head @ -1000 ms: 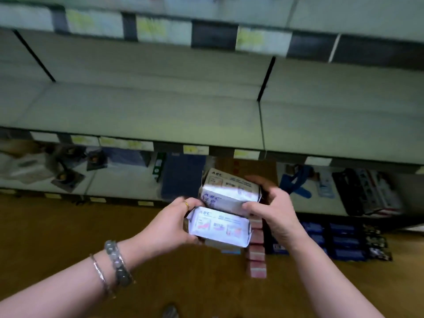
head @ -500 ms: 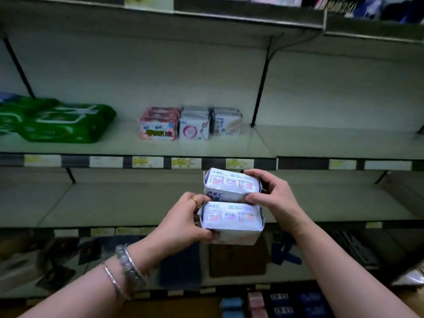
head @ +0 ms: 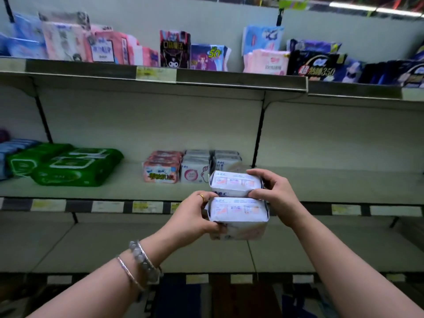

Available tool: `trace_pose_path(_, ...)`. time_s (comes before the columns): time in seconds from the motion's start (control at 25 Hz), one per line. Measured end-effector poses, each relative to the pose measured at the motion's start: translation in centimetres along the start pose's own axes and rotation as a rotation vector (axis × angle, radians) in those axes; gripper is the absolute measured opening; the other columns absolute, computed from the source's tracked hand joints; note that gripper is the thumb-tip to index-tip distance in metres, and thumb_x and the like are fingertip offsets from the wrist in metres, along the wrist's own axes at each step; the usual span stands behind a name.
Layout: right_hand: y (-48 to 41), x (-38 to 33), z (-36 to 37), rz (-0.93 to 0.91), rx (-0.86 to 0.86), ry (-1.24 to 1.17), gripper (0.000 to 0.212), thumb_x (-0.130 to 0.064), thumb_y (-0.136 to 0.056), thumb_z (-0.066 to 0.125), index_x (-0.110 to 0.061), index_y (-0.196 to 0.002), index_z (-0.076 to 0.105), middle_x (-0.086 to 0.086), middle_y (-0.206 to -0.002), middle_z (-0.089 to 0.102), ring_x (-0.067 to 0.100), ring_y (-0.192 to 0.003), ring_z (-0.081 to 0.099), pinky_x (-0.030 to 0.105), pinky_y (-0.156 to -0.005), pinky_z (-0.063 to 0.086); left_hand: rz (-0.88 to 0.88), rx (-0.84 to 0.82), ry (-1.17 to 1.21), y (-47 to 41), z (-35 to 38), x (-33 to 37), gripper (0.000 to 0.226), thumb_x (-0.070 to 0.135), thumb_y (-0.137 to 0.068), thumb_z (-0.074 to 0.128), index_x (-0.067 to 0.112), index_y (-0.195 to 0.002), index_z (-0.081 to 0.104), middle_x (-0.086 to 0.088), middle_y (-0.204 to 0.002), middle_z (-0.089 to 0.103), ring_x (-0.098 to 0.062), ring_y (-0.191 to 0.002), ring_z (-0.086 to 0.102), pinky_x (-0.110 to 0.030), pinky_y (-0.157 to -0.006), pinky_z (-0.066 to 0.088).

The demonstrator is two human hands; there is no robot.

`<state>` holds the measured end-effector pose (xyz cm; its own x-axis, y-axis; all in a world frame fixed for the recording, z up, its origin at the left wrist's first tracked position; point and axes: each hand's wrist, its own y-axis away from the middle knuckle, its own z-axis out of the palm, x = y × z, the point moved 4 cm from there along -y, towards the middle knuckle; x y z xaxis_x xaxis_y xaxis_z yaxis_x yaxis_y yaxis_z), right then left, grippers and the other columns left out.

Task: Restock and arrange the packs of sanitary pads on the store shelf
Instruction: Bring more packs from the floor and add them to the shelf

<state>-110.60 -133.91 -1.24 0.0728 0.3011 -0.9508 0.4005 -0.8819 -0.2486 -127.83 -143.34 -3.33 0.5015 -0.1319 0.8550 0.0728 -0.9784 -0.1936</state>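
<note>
Two white pad packs are stacked in front of the middle shelf point(head: 321, 191). My right hand point(head: 273, 193) grips the upper pack point(head: 234, 182) at its right end. My left hand point(head: 195, 214) grips the lower pack point(head: 238, 214) at its left end, thumb underneath. Under the lower pack another pack or two point(head: 241, 231) show, pinkish and partly hidden. On the middle shelf behind them stand a pink pack stack point(head: 160, 168), a white stack point(head: 195, 168) and another white stack point(head: 226, 161), side by side.
Green wipe packs point(head: 73, 166) lie on the middle shelf at the left. The top shelf point(head: 206, 76) carries several colourful pad packs. A black upright point(head: 258, 138) divides the bays; the middle shelf right of it is bare. The lower shelf point(head: 114, 244) is bare.
The view has risen from the floor and lower shelves to the middle and top shelves. Both hands have lifted the stacked packs up to middle-shelf height, keeping the same hold.
</note>
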Motion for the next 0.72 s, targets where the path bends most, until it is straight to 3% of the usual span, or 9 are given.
trace_pose_path(0.12, -3.2, 0.5, -1.6, -0.038, -0.007, -0.024, 0.050, -0.010, -0.050, 0.064, -0.023, -0.098, 0.063, -0.005, -0.097, 0.063, 0.003, -0.080, 0.060, 0.012, -0.067, 0.050, -0.040, 0.049, 0.009, -3.0, 0.6, 0.7, 0.061, 0.000, -0.062, 0.080, 0.023, -0.111, 0.050, 0.001, -0.110, 0.059, -0.002, -0.071, 0.057, -0.018, -0.067, 0.052)
trace_pose_path(0.24, -6.3, 1.6, -3.4, -0.049, -0.009, -0.066, 0.058, -0.009, -0.049, 0.063, -0.016, -0.106, 0.062, -0.005, -0.095, 0.065, 0.001, -0.077, 0.063, 0.013, -0.064, 0.050, -0.068, 0.072, -0.015, -6.3, 1.7, 1.2, 0.067, -0.002, -0.064, 0.078, 0.014, -0.124, 0.049, 0.001, -0.113, 0.057, -0.005, -0.076, 0.059, -0.021, -0.068, 0.055)
trace_pose_path(0.32, -8.2, 2.6, -4.1, -0.035, -0.019, -0.123, 0.056, -0.003, -0.052, 0.064, -0.013, -0.107, 0.063, -0.001, -0.092, 0.067, 0.004, -0.073, 0.066, 0.016, -0.062, 0.051, -0.076, 0.089, -0.022, -7.9, 2.4, 1.4, 0.065, -0.003, -0.068, 0.074, 0.017, -0.123, 0.046, 0.009, -0.109, 0.053, 0.001, -0.078, 0.056, -0.011, -0.066, 0.052)
trace_pose_path(0.36, -9.2, 3.2, -4.5, -0.024, -0.023, -0.152, 0.053, 0.004, -0.056, 0.067, -0.012, -0.106, 0.063, 0.003, -0.094, 0.068, 0.008, -0.076, 0.067, 0.018, -0.063, 0.052, -0.096, 0.098, -0.006, -8.7, 2.8, 1.2, 0.061, -0.004, -0.070, 0.072, 0.022, -0.117, 0.044, 0.011, -0.104, 0.054, 0.003, -0.076, 0.054, -0.008, -0.063, 0.049)
trace_pose_path(0.48, -11.7, 5.3, -5.1, 0.013, -0.068, -0.171, 0.045, 0.015, -0.070, 0.064, -0.013, -0.106, 0.063, 0.009, -0.108, 0.065, 0.020, -0.093, 0.064, 0.022, -0.070, 0.053, -0.171, 0.113, 0.026, -10.5, 3.8, 0.1, 0.038, -0.006, -0.070, 0.072, 0.013, -0.099, 0.058, 0.004, -0.093, 0.064, -0.004, -0.079, 0.060, -0.012, -0.066, 0.052)
trace_pose_path(0.6, -14.0, 7.3, -5.0, 0.041, -0.104, -0.133, 0.046, 0.012, -0.072, 0.065, -0.011, -0.112, 0.061, 0.010, -0.118, 0.061, 0.023, -0.103, 0.061, 0.018, -0.070, 0.053, -0.182, 0.097, 0.053, -12.9, 4.0, -2.0, 0.064, -0.004, -0.065, 0.077, 0.015, -0.121, 0.054, 0.005, -0.105, 0.062, -0.004, -0.090, 0.059, -0.014, -0.074, 0.051)
trace_pose_path(0.72, -16.2, 9.0, -5.2, 0.068, -0.095, -0.081, 0.047, 0.010, -0.072, 0.068, -0.015, -0.111, 0.061, 0.008, -0.123, 0.058, 0.025, -0.110, 0.057, 0.019, -0.071, 0.051, -0.152, 0.085, 0.038, -15.2, 4.0, -3.4, 0.068, 0.000, -0.066, 0.078, 0.024, -0.123, 0.049, 0.008, -0.111, 0.056, -0.006, -0.098, 0.053, -0.010, -0.074, 0.046)
